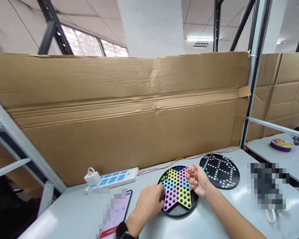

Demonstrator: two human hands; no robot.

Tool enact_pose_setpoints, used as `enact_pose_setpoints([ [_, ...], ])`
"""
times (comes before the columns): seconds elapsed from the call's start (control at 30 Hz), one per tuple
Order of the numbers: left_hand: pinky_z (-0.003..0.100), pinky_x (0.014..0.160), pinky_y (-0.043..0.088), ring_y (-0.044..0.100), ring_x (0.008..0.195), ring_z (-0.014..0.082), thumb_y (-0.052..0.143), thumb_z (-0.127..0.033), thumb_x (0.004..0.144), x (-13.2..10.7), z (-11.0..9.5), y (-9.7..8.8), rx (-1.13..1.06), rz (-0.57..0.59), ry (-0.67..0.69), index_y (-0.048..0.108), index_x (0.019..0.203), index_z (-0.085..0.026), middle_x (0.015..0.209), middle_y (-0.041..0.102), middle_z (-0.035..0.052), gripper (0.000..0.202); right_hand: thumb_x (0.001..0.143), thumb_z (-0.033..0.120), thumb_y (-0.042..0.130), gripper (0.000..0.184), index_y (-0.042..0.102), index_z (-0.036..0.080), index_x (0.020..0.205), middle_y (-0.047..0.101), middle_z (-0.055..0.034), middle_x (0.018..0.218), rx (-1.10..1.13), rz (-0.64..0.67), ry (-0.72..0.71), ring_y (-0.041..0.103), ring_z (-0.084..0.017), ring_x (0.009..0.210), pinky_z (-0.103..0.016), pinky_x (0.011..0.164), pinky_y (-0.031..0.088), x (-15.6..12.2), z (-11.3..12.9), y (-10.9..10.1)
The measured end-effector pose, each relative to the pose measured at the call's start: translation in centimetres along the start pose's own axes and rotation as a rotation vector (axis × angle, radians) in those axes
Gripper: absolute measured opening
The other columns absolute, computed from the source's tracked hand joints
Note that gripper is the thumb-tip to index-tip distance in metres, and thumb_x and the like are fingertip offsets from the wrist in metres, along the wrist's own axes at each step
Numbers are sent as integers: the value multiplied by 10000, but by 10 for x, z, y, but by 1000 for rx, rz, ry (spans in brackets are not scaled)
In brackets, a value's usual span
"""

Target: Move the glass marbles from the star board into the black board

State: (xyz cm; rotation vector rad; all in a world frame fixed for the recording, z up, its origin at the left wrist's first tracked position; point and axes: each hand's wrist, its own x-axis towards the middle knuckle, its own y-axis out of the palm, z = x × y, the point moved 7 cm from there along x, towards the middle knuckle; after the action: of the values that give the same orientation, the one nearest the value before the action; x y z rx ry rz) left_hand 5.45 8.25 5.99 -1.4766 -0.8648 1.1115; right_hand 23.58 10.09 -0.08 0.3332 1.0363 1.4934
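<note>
A round black Chinese checkers board (177,194) with a star of pink, yellow and blue points lies on the table. Over its right side, my right hand (198,181) is turned palm up, its curled fingers holding several reddish-brown marbles (193,176). My left hand (150,200), with a dark watch on the wrist, is at the board's left edge. Its fingers are bent together and the fingertips are mostly hidden, so what they pinch does not show. Green and blue marbles (163,177) sit in the far rim of the board.
A second round black board (219,171) with white dots and small marbles lies to the right. On the left are a power strip (118,178) with a plugged-in charger and a phone (117,212). Cardboard (129,132) walls the back; a blurred dark object (266,187) lies far right.
</note>
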Motion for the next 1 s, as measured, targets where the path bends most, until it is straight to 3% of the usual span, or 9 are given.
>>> enact_pose_setpoints([
  [0.17, 358, 797, 507, 744, 998, 307, 413, -36, 891, 4, 3, 1, 131, -81, -108, 694, 1147, -139, 1121, 749, 159, 394, 1019, 451, 412, 439, 599, 143, 768, 541, 26, 537, -6, 12, -5, 232, -10, 319, -152, 373, 78, -1, 1, 1],
  [0.33, 376, 816, 539, 752, 1015, 331, 404, -38, 927, 5, 5, 11, 163, -59, -139, 719, 1129, -96, 1132, 734, 202, 378, 1043, 438, 334, 484, 603, 143, 768, 536, 22, 526, -27, -6, -9, 226, -18, 308, -166, 369, 67, 0, 2, 1],
  [0.47, 396, 817, 552, 753, 1013, 351, 371, -12, 933, 5, 4, 11, 176, -54, -139, 724, 1144, -73, 1138, 724, 222, 416, 1017, 469, 410, 443, 602, 151, 775, 547, 26, 532, -64, 10, -13, 216, -16, 320, -168, 375, 67, 1, 2, 1],
  [0.63, 364, 791, 560, 762, 975, 304, 356, 15, 906, 5, 2, 12, 172, -39, -102, 751, 1080, -104, 1155, 722, 194, 447, 1019, 479, 412, 454, 610, 150, 776, 548, 28, 529, -97, 26, -4, 212, -19, 328, -175, 385, 62, 2, -1, 2],
  [0.77, 340, 805, 545, 752, 967, 266, 408, -71, 937, 2, 7, 10, 144, -48, -71, 751, 998, -148, 1114, 729, 141, 356, 1001, 499, 476, 434, 622, 152, 785, 555, 27, 545, -146, 90, 51, 214, -18, 337, -170, 389, 75, 1, -10, 7],
  [0.9, 335, 821, 525, 733, 949, 249, 407, -250, 1014, -5, 6, -13, 0, -192, -56, 723, 1010, -193, 1051, 727, 85, 321, 1030, 471, 430, 449, 629, 143, 797, 582, 9, 580, -175, 109, 119, 231, -14, 333, -158, 368, 97, 1, -20, 10],
  [1.0, 316, 842, 521, 713, 940, 223, 442, -352, 1023, -8, -14, -32, -176, -330, 21, 712, 1057, -237, 1066, 734, 51, 295, 1056, 475, 365, 488, 621, 149, 796, 581, 7, 557, -203, 121, 182, 225, -17, 316, -146, 351, 92, 0, -29, 13],
])
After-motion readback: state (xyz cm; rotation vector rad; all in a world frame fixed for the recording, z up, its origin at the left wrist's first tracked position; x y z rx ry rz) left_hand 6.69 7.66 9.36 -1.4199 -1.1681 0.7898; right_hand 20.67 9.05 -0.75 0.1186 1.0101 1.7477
